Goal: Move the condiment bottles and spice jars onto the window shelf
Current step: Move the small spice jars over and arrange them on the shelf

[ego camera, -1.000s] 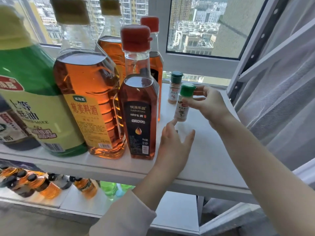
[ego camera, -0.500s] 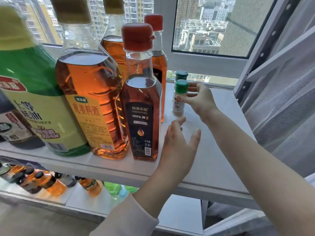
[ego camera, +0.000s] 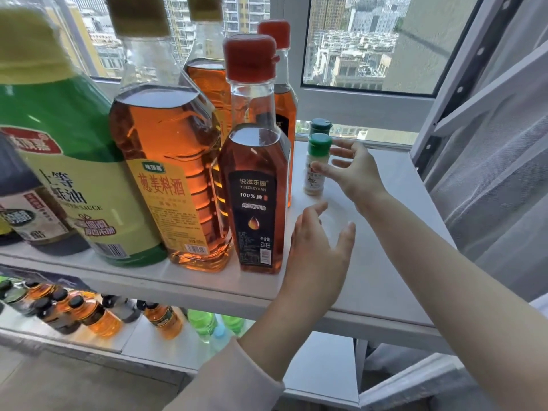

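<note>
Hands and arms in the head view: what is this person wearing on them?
The left hand and right hand are bare: no gloves, rings or watch show. A pale cream long sleeve with a loose cuff covers the left arm short of the wrist. The right forearm is uncovered.

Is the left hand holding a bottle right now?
No: the left hand hangs open over the window shelf, fingers spread, beside the red-capped oil bottle without gripping it.

Two spice jars (ego camera: 316,164) right of bottles (ego camera: 255,161), on shelf (ego camera: 385,232).
</note>
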{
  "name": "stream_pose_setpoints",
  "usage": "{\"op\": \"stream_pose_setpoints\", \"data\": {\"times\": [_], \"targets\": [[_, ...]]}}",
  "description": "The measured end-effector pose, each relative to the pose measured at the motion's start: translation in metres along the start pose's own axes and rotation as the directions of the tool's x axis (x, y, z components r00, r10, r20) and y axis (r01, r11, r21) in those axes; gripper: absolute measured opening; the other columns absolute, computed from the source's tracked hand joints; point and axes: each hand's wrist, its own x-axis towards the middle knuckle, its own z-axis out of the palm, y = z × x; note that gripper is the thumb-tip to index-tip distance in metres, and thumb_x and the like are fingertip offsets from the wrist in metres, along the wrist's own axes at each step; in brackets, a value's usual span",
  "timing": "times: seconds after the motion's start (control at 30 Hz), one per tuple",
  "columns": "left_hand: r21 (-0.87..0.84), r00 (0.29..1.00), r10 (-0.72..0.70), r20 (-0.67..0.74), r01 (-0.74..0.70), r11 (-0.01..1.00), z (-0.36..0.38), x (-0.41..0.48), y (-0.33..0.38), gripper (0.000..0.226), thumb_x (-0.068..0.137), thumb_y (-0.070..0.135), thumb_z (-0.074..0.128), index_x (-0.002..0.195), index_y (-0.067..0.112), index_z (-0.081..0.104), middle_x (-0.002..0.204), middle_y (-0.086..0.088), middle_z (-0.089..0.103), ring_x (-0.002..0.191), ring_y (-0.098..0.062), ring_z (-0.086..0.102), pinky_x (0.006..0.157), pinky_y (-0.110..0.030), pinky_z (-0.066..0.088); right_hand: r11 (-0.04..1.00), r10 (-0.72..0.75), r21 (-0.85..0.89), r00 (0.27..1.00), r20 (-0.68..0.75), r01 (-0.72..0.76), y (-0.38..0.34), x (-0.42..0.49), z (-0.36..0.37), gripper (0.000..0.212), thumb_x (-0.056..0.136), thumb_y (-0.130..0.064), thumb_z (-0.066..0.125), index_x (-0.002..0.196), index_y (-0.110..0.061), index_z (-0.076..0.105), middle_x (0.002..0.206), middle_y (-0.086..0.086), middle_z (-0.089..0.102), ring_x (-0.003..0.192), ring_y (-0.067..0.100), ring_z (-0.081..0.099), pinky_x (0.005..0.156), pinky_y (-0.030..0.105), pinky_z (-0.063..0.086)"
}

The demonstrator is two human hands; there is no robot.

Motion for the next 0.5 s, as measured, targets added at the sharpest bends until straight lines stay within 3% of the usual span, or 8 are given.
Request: {"op": "stream_pose_setpoints", "data": {"times": [0.13,0.33,0.5], "targets": [[0.033,0.998,0.062,0.024,-0.062,0.998,-0.003,-0.018,0.001,0.048,0.093,0.032,0.049,0.135,0.019,0.032,0.142,0.006,0.036,0.131,-0.009,0.035,0.108,-0.029,0.031,0.999,0.038,-0.014,0.994,-0.103,-0.04,0.001,-0.04,-0.017,0.059,0.078,-0.028,0.073,0.129,-0.016,0.045,0.124,-0.001,0.054,0.11,0.013,0.05,0.091,0.025,0.042],[0.07,0.969,0.225,0.098,-0.232,0.97,-0.031,-0.081,-0.011,0.049,0.093,0.03,0.05,0.137,0.017,0.033,0.141,0.004,0.037,0.13,-0.011,0.035,0.109,-0.031,0.03,0.985,-0.03,-0.172,0.971,-0.238,-0.012,-0.007,-0.158,-0.035,0.052,0.08,-0.028,0.07,0.126,-0.014,0.049,0.126,0.002,0.056,0.115,0.015,0.051,0.095,0.025,0.042],[0.106,0.911,0.376,0.171,-0.397,0.912,-0.075,-0.145,-0.054,0.048,0.092,0.032,0.048,0.135,0.012,0.038,0.135,-0.003,0.045,0.126,-0.015,0.038,0.1,-0.015,0.022,0.941,-0.09,-0.338,0.945,-0.315,-0.023,-0.011,-0.274,-0.011,0.048,0.081,-0.03,0.069,0.122,-0.014,0.051,0.124,0.005,0.056,0.114,0.015,0.052,0.097,0.027,0.042]]}}
